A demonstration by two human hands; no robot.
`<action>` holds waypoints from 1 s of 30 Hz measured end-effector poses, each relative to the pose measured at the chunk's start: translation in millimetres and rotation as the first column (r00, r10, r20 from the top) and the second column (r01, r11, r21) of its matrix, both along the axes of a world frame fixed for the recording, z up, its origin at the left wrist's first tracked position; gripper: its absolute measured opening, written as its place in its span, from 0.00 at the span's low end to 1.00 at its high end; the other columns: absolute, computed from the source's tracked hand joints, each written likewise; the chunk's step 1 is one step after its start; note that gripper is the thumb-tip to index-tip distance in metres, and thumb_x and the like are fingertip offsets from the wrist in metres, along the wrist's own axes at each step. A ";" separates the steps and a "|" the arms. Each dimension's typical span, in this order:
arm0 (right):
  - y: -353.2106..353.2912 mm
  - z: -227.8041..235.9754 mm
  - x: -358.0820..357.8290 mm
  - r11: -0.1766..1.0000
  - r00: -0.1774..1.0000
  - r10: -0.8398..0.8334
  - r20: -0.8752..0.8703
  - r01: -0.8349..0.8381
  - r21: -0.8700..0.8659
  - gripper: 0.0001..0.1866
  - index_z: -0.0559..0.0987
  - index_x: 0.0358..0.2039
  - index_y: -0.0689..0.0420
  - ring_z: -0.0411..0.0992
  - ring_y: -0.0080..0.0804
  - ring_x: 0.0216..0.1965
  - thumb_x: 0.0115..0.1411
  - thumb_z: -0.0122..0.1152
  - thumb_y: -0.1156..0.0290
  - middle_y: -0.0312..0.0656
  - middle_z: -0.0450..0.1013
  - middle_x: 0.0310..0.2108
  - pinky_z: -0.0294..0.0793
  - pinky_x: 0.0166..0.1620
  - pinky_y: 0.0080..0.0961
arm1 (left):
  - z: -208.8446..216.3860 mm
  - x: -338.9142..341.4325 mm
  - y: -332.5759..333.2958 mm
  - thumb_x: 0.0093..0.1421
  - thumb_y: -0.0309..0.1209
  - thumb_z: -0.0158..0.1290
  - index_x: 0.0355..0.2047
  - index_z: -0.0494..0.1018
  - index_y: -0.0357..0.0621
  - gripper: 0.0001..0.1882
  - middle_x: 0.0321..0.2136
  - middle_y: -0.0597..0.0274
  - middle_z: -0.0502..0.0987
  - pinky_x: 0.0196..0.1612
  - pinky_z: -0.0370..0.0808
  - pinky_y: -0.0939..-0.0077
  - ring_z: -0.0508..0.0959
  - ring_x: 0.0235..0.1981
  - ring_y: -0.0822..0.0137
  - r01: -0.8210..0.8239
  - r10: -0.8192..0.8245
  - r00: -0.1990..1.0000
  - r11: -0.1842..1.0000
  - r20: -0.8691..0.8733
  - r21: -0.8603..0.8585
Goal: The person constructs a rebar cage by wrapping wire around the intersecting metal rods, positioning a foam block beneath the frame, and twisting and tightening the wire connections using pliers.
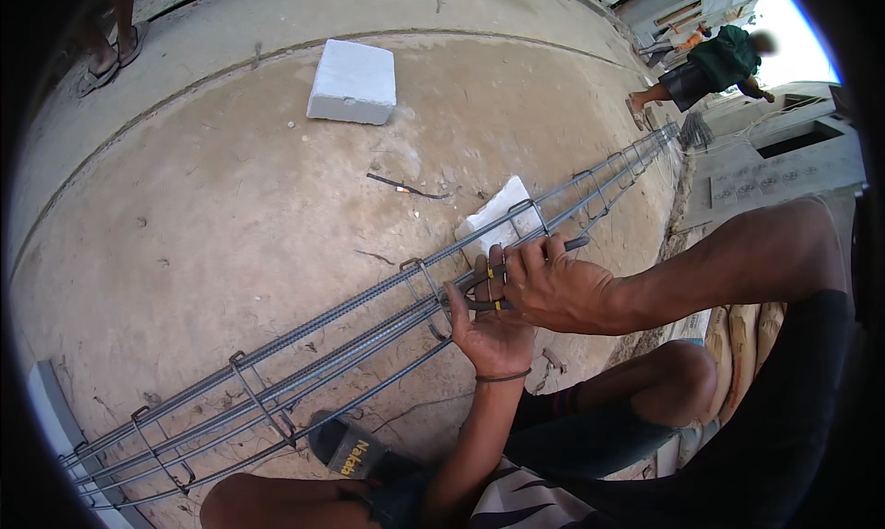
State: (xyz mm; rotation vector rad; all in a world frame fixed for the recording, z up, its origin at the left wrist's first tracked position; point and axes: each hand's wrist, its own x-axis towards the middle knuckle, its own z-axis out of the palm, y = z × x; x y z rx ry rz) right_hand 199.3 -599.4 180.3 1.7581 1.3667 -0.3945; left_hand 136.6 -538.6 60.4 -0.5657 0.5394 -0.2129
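A long rebar cage of parallel ribbed bars and small square stirrups runs diagonally from the lower left to the upper right. My right hand is closed around dark-handled pincers with yellow bands, whose head reaches the bars beside a stirrup. Under the tool, my left hand lies palm up, thumb and fingers stretched out by the pincers and the cage. Whether its fingers also touch the tool is hard to make out. A white block sits beneath the cage, just beyond my hands.
Another white block rests on the concrete floor farther off. A grey beam lies under the cage's left end. Stacked sacks are at right. A person in dark green stands at upper right; another person's sandalled feet show upper left.
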 end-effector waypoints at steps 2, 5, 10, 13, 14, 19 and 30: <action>1.7 -2.6 -10.7 0.995 0.988 0.074 0.139 -0.081 0.051 0.19 0.77 0.38 0.69 0.71 0.48 0.32 0.58 0.53 0.63 0.55 0.72 0.31 0.74 0.28 0.44 | -15.2 16.2 0.0 0.64 0.44 0.52 0.43 0.70 0.42 0.18 0.40 0.58 0.77 0.56 0.70 0.63 0.75 0.47 0.61 -0.023 0.009 0.992 0.994 -0.125 -0.106; -0.5 -2.0 -26.8 0.997 0.994 0.028 0.102 -0.036 0.073 0.17 0.72 0.42 0.61 0.70 0.47 0.34 0.58 0.53 0.62 0.55 0.70 0.35 0.75 0.32 0.40 | -34.2 20.5 -10.0 0.65 0.38 0.51 0.26 0.70 0.47 0.12 0.24 0.63 0.74 0.45 0.73 0.67 0.73 0.30 0.64 -0.131 0.131 0.991 0.990 0.013 -0.044; 10.9 15.4 -18.7 0.487 0.398 -0.830 -0.391 0.859 -0.157 0.37 0.57 0.52 0.71 0.76 0.48 0.39 0.50 0.67 0.67 0.61 0.72 0.36 0.77 0.34 0.40 | -46.9 2.1 -20.0 0.64 0.37 0.49 0.18 0.65 0.49 0.17 0.14 0.68 0.64 0.31 0.69 0.69 0.65 0.20 0.68 0.063 -0.062 0.997 0.998 -0.035 0.017; -5.6 10.6 10.3 0.005 -0.151 -0.904 -0.400 0.932 -0.363 0.43 0.55 0.54 0.73 0.77 0.41 0.36 0.50 0.70 0.61 0.62 0.73 0.38 0.78 0.32 0.37 | -41.6 -1.8 -17.9 0.64 0.37 0.49 0.17 0.65 0.51 0.17 0.12 0.68 0.63 0.31 0.69 0.66 0.65 0.17 0.68 0.102 -0.102 0.995 0.994 0.008 0.026; -29.2 -7.9 2.9 -0.235 -0.420 -0.819 -0.391 0.867 -0.439 0.37 0.62 0.51 0.71 0.78 0.39 0.32 0.53 0.69 0.57 0.59 0.75 0.35 0.77 0.30 0.34 | -41.7 -0.9 -19.4 0.62 0.38 0.50 0.16 0.65 0.52 0.17 0.11 0.69 0.62 0.31 0.70 0.65 0.65 0.16 0.68 0.126 -0.125 0.992 0.991 -0.021 0.034; -34.2 -21.4 -26.5 -0.574 -0.877 -0.423 -0.228 0.454 -0.681 0.15 0.75 0.31 0.61 0.70 0.28 0.20 0.62 0.59 0.60 0.41 0.71 0.20 0.69 0.22 0.26 | -47.4 -6.5 -12.8 0.61 0.40 0.50 0.17 0.67 0.52 0.16 0.11 0.69 0.65 0.31 0.71 0.67 0.66 0.16 0.69 0.130 -0.131 0.989 0.991 0.068 0.018; -24.7 -12.2 0.3 0.229 0.176 -0.959 -0.221 0.943 -0.241 0.16 0.78 0.32 0.68 0.77 0.48 0.30 0.49 0.58 0.66 0.53 0.74 0.25 0.77 0.37 0.41 | -11.8 7.4 -27.3 0.57 0.43 0.57 0.36 0.72 0.44 0.16 0.34 0.60 0.77 0.48 0.74 0.61 0.77 0.43 0.61 0.254 -0.222 0.957 0.953 -0.188 0.167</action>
